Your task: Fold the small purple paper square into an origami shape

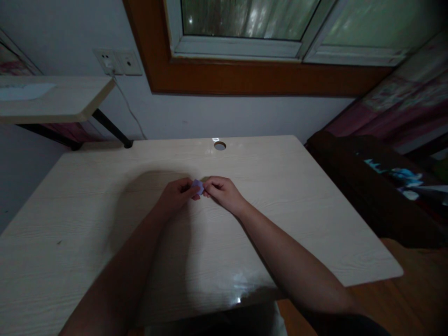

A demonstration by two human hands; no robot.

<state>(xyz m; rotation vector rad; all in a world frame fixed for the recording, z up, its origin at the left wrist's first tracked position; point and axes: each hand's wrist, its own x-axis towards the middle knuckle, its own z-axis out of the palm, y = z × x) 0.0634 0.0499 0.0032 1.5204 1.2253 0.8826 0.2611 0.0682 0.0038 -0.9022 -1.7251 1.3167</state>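
Observation:
Both my hands meet over the middle of a pale wooden desk [280, 219]. A small pale purple piece of folded paper [198, 186] sits between them. My left hand [177, 194] pinches its left side with curled fingers. My right hand [222, 192] pinches its right side, fingers also curled in. Most of the paper is hidden by my fingertips. Both forearms stretch from the near edge of the desk towards the centre.
A round cable hole [220, 145] sits near the desk's far edge. A side shelf [52, 100] juts out at upper left, under wall sockets [117, 62] with a cord. A window [266, 28] is above. Dark furniture [367, 186] stands to the right.

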